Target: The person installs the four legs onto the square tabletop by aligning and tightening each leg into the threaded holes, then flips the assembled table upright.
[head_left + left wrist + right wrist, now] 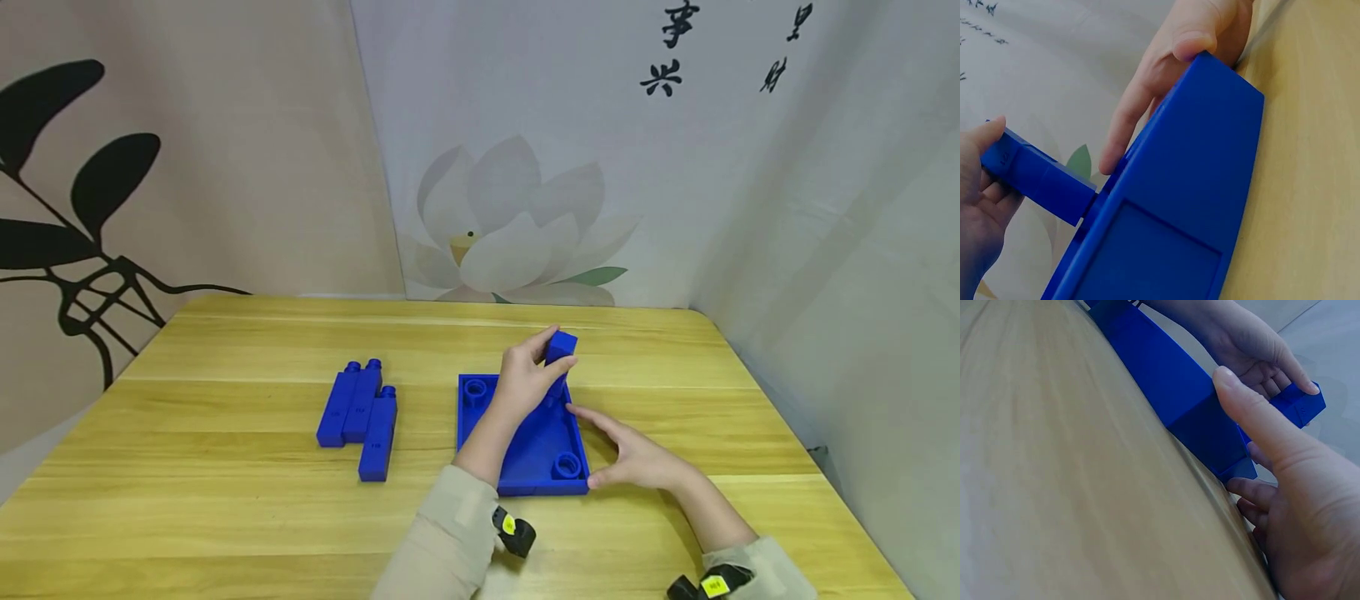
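My left hand (521, 379) pinches the leg (562, 343) upright at the far right corner of the tray (536, 490); my right (633, 458), spread wide, touches its right side.

Tray (533, 450) & blocks (561, 343) blue; table (225, 500) yellow w/ wood grain; sleeves (442, 533) beige, prob. plain.

We could slip between the three blue pegs (363, 410) and the blue tray (528, 458), but the left arm (480, 442) crosses the tray.

Wooden table (225, 517) stretching below, pale cloth (750, 183) hanging behind, printed lotus (513, 250) showing midway, black leaves (116, 179) spreading at left, characters (678, 25) running down upper right
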Action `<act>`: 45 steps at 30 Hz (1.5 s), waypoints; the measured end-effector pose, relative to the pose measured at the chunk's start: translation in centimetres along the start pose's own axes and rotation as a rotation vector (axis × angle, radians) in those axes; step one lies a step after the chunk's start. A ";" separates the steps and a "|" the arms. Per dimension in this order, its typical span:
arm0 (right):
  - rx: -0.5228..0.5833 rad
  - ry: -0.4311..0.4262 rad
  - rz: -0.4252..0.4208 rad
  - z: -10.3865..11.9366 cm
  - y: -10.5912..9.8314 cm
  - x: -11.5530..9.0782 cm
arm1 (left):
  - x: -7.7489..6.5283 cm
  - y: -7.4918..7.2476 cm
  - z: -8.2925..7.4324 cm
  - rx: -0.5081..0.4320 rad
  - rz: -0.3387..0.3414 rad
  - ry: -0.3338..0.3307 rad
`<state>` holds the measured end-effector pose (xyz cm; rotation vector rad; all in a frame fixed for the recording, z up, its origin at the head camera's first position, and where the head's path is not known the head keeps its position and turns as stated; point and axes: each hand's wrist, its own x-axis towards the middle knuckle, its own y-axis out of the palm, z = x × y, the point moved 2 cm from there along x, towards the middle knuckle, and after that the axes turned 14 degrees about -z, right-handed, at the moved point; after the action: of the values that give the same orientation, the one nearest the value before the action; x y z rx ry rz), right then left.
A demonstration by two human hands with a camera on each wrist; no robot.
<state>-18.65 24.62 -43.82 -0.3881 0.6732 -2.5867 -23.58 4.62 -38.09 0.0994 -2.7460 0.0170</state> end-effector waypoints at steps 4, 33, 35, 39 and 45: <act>0.006 0.016 -0.005 0.1 0.1 0.1 | -0.1 -0.2 0.0 0.033 0.017 -0.007; 0.010 0.013 0.000 0.0 0.1 0.0 | -0.3 0.3 -0.2 0.155 -0.167 0.154; 0.014 0.016 0.001 0.1 0.0 0.0 | -0.3 0.2 -0.3 0.149 -0.159 0.153; 0.014 0.010 0.004 0.1 0.0 0.1 | -0.3 0.0 -0.4 0.144 -0.135 0.148; 0.008 -0.003 0.007 0.1 0.0 0.0 | -0.3 -0.1 -0.3 0.150 -0.106 0.150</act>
<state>-18.59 24.60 -43.75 -0.3862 0.6624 -2.5804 -23.17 4.51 -37.89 0.2733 -2.5834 0.1938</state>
